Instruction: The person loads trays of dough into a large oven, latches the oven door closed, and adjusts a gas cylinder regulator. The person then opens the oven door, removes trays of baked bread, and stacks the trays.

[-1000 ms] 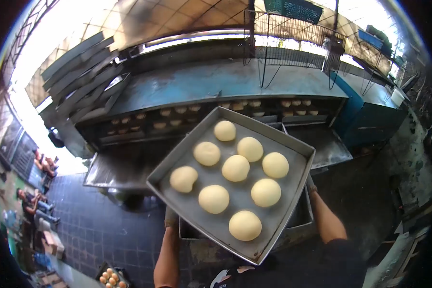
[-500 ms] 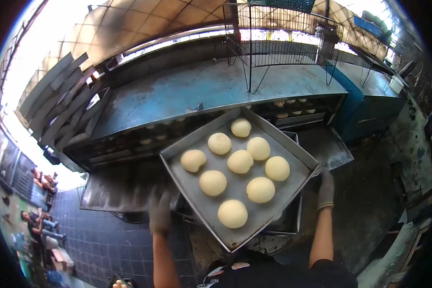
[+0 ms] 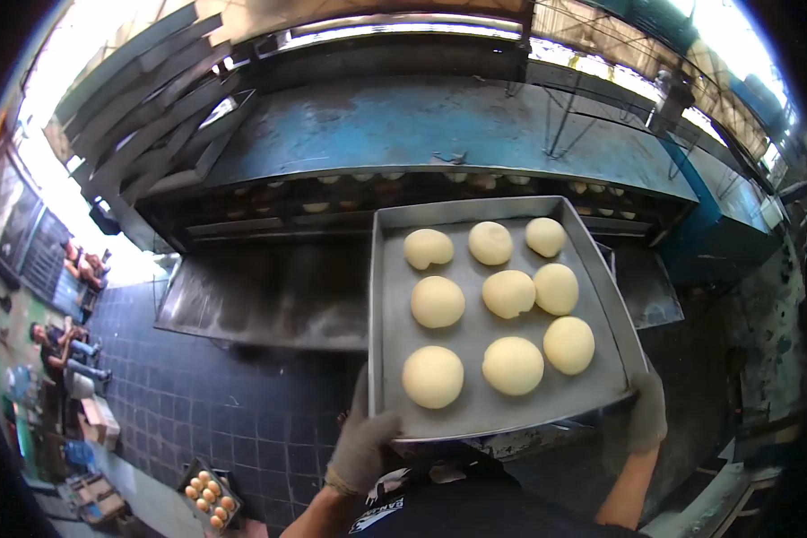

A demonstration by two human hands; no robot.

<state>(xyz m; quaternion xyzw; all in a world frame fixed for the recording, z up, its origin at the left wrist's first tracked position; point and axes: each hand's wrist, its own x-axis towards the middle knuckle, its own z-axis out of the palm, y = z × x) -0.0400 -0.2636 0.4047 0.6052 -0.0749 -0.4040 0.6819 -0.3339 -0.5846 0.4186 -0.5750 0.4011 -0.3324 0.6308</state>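
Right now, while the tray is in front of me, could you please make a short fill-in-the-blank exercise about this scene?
1. The metal tray carries ____ pale dough balls.
2. The dough balls are arranged in ____ rows, running from left to right.
3. The left hand and the right hand both wear ____.
4. Beyond the tray, the long flat surface has worn patches coloured ____.

Missing words: nine; three; gloves; blue.

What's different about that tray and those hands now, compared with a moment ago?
The square grey metal tray has turned clockwise; the grey-gloved left hand and right hand, beside it half a second ago, now hold its near corners. The nine round pale-yellow dough pieces keep their arrangement.
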